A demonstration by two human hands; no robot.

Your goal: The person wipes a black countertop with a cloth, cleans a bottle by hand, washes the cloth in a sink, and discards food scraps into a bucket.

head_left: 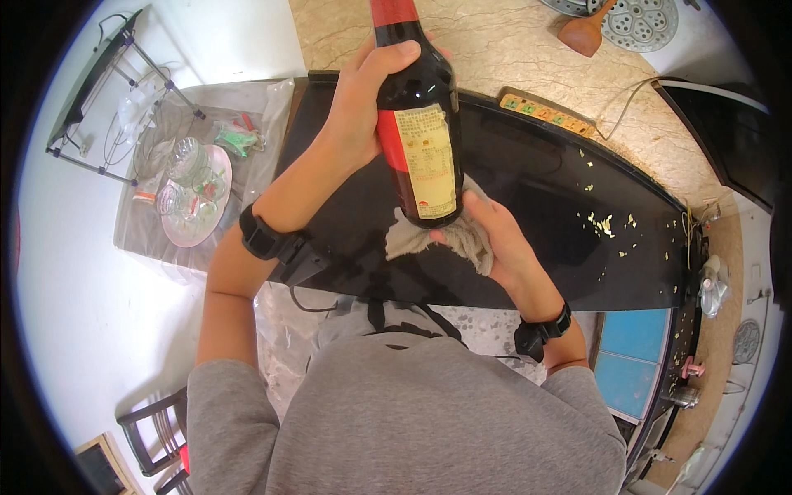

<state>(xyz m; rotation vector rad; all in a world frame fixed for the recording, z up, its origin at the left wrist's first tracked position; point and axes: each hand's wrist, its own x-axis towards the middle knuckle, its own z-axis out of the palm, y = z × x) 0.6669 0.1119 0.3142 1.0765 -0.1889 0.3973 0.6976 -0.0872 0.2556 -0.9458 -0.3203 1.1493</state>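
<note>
A dark glass bottle with a red cap and a worn red-and-cream label bearing writing is held up over the black countertop. My left hand is wrapped around its neck and shoulder, thumb across the front. At the bottle's base, my right hand grips a beige cloth, which sits against the bottom and right side of the glass. Some of the right fingers are hidden behind the cloth and bottle.
Yellowish scraps lie scattered on the counter's right side. A power strip runs along the back edge. Leftward, a pink tray carries several glasses on a plastic-covered surface. A wooden spatula hangs at the upper right, beside a dark screen-like panel.
</note>
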